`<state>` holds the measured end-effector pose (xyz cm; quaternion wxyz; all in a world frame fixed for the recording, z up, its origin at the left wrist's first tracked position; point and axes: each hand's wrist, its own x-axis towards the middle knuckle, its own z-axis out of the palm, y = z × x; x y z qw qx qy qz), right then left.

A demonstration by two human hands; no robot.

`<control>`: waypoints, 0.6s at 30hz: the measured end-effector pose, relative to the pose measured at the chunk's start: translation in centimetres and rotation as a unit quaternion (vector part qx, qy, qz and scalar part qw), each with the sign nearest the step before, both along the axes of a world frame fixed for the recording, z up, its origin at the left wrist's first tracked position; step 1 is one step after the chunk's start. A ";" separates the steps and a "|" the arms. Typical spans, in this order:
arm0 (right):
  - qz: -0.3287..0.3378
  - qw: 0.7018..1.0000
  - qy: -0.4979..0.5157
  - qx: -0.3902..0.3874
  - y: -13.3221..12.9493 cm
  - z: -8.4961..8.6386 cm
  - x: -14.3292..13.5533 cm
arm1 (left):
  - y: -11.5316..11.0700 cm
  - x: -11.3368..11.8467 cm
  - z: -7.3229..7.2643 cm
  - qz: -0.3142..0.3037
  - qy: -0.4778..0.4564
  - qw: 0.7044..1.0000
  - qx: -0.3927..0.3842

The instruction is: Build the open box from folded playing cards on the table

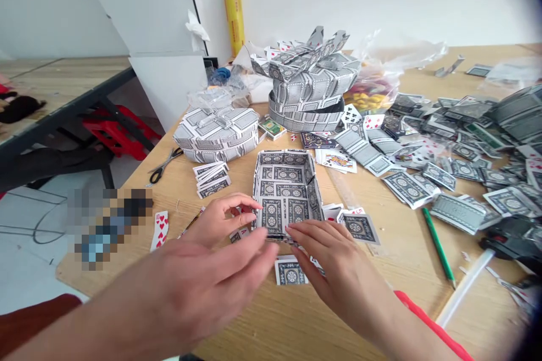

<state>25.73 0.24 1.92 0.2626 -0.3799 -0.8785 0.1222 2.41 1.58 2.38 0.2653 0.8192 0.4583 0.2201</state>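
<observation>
Nearest, another person's blurred hand (220,276) reaches in, fingers extended. Beyond, the right hand (298,240) curves loosely at the card box's (285,189) near rim, its grip unclear; the left hand (231,217), half-open, meets the left wall. Farther back stand a lidded card box (217,132) and a yellow roll (234,20).

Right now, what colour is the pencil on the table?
The pencil is green along its body; it shows best in the head view.

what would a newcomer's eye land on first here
Probably the card-patterned basket stack at the table's back centre, with folded pieces splayed on top. Next, the open card-patterned box in front of it, then the upright yellow roll near the wall.
</observation>
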 end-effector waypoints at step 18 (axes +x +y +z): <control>0.007 0.999 0.044 -0.013 0.8 -0.4 -4.6 | 1.1 -0.7 -2.4 0.143 -0.245 0.933 -0.222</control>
